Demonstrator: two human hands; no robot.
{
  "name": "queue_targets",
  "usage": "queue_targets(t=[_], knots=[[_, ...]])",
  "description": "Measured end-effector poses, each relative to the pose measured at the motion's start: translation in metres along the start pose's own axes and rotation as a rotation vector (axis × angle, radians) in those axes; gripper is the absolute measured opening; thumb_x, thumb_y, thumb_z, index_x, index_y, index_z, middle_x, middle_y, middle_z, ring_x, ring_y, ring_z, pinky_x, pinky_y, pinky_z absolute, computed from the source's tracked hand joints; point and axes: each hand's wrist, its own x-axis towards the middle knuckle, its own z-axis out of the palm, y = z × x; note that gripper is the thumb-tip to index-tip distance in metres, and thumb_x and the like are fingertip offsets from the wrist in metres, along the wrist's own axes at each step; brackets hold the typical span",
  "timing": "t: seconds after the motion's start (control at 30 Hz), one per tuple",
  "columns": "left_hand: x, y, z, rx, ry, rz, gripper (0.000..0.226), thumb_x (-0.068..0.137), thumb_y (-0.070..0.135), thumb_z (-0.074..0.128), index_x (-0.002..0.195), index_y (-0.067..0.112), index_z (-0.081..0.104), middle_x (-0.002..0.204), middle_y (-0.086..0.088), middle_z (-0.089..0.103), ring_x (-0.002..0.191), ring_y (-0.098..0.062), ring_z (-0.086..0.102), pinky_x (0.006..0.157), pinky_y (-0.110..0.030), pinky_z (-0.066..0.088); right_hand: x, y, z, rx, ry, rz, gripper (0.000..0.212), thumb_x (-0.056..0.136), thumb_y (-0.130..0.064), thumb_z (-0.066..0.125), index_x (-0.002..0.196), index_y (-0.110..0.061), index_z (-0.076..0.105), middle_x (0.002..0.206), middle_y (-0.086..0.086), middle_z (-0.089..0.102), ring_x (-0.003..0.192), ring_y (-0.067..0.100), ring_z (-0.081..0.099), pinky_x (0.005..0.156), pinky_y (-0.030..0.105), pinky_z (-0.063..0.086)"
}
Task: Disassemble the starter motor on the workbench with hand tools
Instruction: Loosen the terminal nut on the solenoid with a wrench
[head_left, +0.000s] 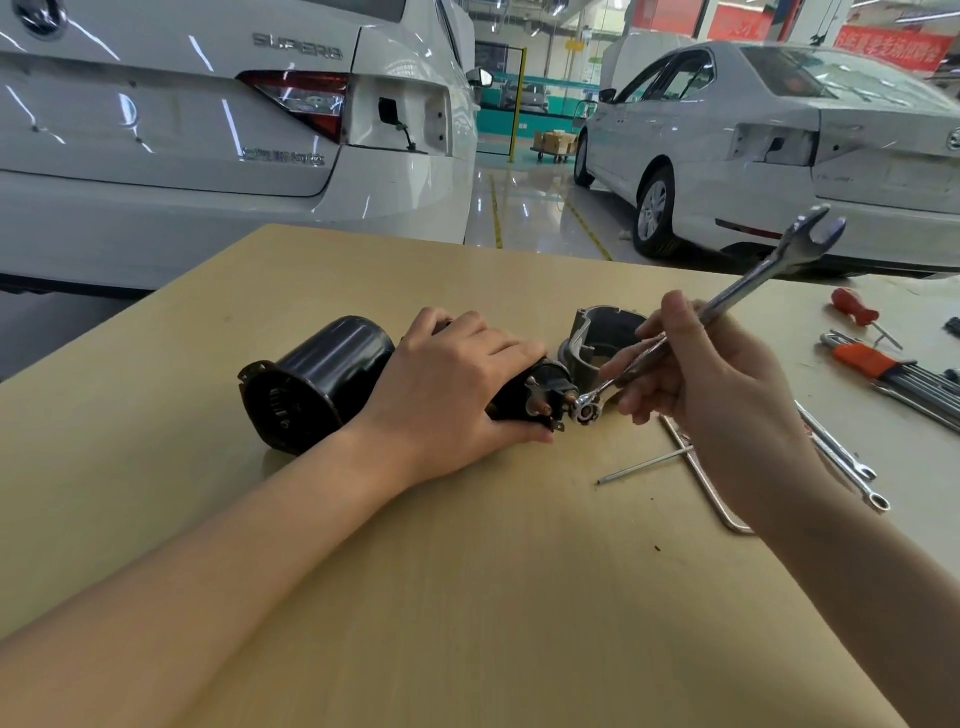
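On the left of the wooden workbench (156, 467) the black cylindrical motor housing (317, 382) lies on its side, its open end toward the camera with windings dimly visible inside; no end cap covers it, so I judge that part of the teardown is already done. Just to its right the left hand (452, 384) presses down over the solenoid (535, 397), fingers spread and curved around the black body, steadying it against the bench. Two copper-coloured terminal studs stick out of the solenoid's end. The ring end of a combination wrench (691, 338) sits at the nearer stud, apparently on its nut, so the step in hand looks like loosening a terminal nut. The right hand (701, 384) pinches the wrench shank, fingers clamped on it, the open end pointing up and away. Behind the wrench stands the grey drive-end housing (597, 338), seemingly already separated. Farther right lie a second wrench (841, 457), a hex key set (893, 374) and a red-handled screwdriver (857, 309). The solenoid itself appears still unopened.
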Motion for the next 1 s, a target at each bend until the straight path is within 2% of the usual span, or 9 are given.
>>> queue_targets(t=[0.27, 0.37, 0.43, 0.5, 0.57, 0.63, 0.7, 0.8, 1.0], knots=[[0.000, 0.000, 0.000, 0.041, -0.015, -0.006, 0.067, 0.074, 0.068, 0.054, 0.119, 0.019, 0.065, 0.107, 0.004, 0.071, 0.097, -0.023, 0.063, 0.087, -0.041, 0.041, -0.002, 0.001, 0.014, -0.417, -0.019, -0.255, 0.009, 0.098, -0.025, 0.048, 0.104, -0.020, 0.053, 0.072, 0.003, 0.068, 0.052, 0.014, 0.056, 0.052, 0.024, 0.047], [0.001, -0.001, 0.002, 0.057, 0.018, 0.002, 0.066, 0.072, 0.066, 0.060, 0.116, 0.017, 0.067, 0.104, 0.003, 0.072, 0.094, -0.024, 0.064, 0.084, -0.041, 0.043, -0.005, 0.006, 0.018, -0.597, -0.088, -0.397, 0.018, 0.097, -0.023, 0.052, 0.115, -0.024, 0.053, 0.071, 0.002, 0.066, 0.063, 0.014, 0.060, 0.063, 0.028, 0.049], [0.001, -0.001, 0.003, 0.064, 0.037, 0.006, 0.062, 0.072, 0.064, 0.061, 0.109, 0.015, 0.068, 0.099, 0.002, 0.072, 0.091, -0.025, 0.065, 0.082, -0.042, 0.045, -0.009, 0.010, 0.023, -0.724, -0.114, -0.522, 0.013, 0.097, -0.021, 0.053, 0.110, -0.018, 0.054, 0.065, -0.006, 0.060, 0.064, 0.003, 0.057, 0.062, 0.014, 0.043], [0.000, 0.000, 0.003, 0.054, 0.065, 0.010, 0.052, 0.076, 0.058, 0.056, 0.099, 0.013, 0.070, 0.091, 0.000, 0.072, 0.087, -0.025, 0.065, 0.080, -0.042, 0.047, -0.014, 0.013, 0.029, -0.853, -0.149, -0.628, 0.009, 0.093, -0.021, 0.054, 0.097, -0.012, 0.053, 0.062, -0.017, 0.048, 0.059, -0.004, 0.047, 0.059, 0.010, 0.037], [0.001, 0.001, 0.001, 0.039, 0.047, 0.004, 0.046, 0.081, 0.048, 0.044, 0.098, 0.013, 0.069, 0.090, -0.001, 0.071, 0.087, -0.025, 0.064, 0.080, -0.041, 0.046, -0.019, 0.016, 0.034, -0.957, -0.262, -0.686, 0.011, 0.091, -0.019, 0.056, 0.091, -0.007, 0.054, 0.072, -0.011, 0.052, 0.064, 0.003, 0.045, 0.060, 0.018, 0.036], [0.002, -0.001, 0.001, 0.075, 0.025, 0.012, 0.038, 0.083, 0.035, 0.048, 0.110, 0.016, 0.068, 0.097, 0.001, 0.072, 0.090, -0.024, 0.064, 0.082, -0.040, 0.046, -0.022, 0.020, 0.037, -1.086, -0.379, -0.751, 0.010, 0.090, -0.013, 0.057, 0.089, -0.003, 0.060, 0.080, 0.004, 0.060, 0.071, 0.021, 0.053, 0.064, 0.032, 0.043], [0.001, -0.002, 0.001, 0.091, 0.028, 0.016, 0.037, 0.083, 0.025, 0.048, 0.113, 0.017, 0.068, 0.099, 0.001, 0.073, 0.089, -0.024, 0.065, 0.081, -0.040, 0.046, -0.024, 0.022, 0.036, -1.235, -0.458, -0.797, 0.010, 0.091, -0.009, 0.056, 0.090, -0.003, 0.064, 0.081, 0.009, 0.060, 0.072, 0.029, 0.054, 0.065, 0.040, 0.047], [0.001, -0.001, -0.001, 0.052, -0.016, -0.013, 0.045, 0.083, 0.032, 0.038, 0.116, 0.019, 0.066, 0.101, 0.003, 0.072, 0.092, -0.024, 0.063, 0.083, -0.039, 0.042, -0.025, 0.022, 0.029, -1.290, -0.519, -0.846, 0.010, 0.094, -0.008, 0.057, 0.096, -0.006, 0.067, 0.080, 0.010, 0.059, 0.072, 0.030, 0.053, 0.065, 0.042, 0.048], [0.001, 0.000, -0.002, 0.030, -0.040, -0.014, 0.055, 0.083, 0.050, 0.037, 0.117, 0.017, 0.066, 0.103, 0.001, 0.072, 0.094, -0.024, 0.063, 0.085, -0.042, 0.043, -0.024, 0.018, 0.019, -1.304, -0.612, -0.892, 0.020, 0.094, -0.010, 0.056, 0.109, -0.013, 0.068, 0.082, 0.005, 0.058, 0.072, 0.023, 0.049, 0.067, 0.037, 0.047]])
